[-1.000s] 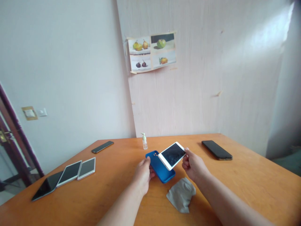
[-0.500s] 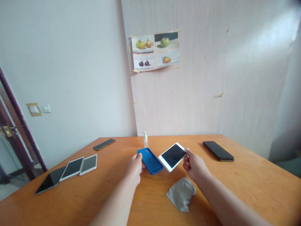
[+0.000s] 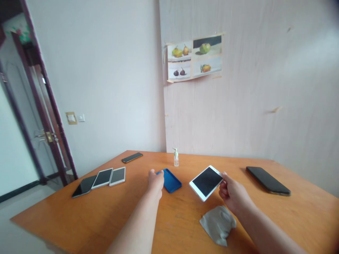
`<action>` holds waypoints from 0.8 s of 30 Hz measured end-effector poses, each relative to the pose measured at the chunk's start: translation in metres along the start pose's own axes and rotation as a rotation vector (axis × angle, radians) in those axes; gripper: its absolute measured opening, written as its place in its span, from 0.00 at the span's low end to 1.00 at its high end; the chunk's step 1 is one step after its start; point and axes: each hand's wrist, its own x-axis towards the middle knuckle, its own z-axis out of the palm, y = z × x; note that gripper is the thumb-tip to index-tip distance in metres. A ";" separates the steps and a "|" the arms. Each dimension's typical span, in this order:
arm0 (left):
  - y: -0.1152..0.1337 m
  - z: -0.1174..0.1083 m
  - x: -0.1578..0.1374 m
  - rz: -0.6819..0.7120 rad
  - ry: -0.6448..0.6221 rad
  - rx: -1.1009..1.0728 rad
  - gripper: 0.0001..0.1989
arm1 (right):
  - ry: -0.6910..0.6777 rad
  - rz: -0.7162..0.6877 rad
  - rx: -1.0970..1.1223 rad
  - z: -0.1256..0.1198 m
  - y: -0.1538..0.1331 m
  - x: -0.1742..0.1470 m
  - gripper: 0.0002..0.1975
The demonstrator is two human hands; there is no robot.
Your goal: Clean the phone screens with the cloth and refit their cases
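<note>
My left hand (image 3: 155, 184) is closed at the left edge of a blue phone case (image 3: 172, 181), its thumb by the case's upper left corner; the other fingers are partly hidden. The case is low over the wooden table or resting on it; I cannot tell which. A white phone with a dark screen (image 3: 206, 181) is in my right hand (image 3: 234, 192), pinched at its right end and tilted above the table. Below that phone lies a crumpled grey cloth (image 3: 218, 225).
A small clear pump bottle (image 3: 176, 159) stands at the back of the table (image 3: 180, 218). To the left lie a dark tablet-like device (image 3: 84, 186), two white phones (image 3: 102, 178) and a black phone (image 3: 132, 157). A thick black phone (image 3: 268, 180) rests at right.
The view has turned left. My left hand and the blue case have moved left and away from the white phone, and lower. The right hand still holds the phone.
</note>
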 end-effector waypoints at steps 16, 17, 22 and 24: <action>0.027 -0.005 -0.052 0.454 -0.430 0.497 0.13 | -0.021 -0.049 -0.067 -0.002 0.007 0.003 0.17; 0.028 -0.008 -0.051 0.450 -0.411 0.530 0.14 | -0.021 -0.053 -0.069 -0.003 0.007 0.004 0.17; 0.031 -0.009 -0.052 0.487 -0.280 0.450 0.17 | -0.015 -0.065 -0.089 -0.002 0.009 0.004 0.19; 0.032 -0.004 -0.058 0.524 -0.308 0.279 0.18 | -0.008 -0.078 -0.111 0.000 0.010 0.003 0.19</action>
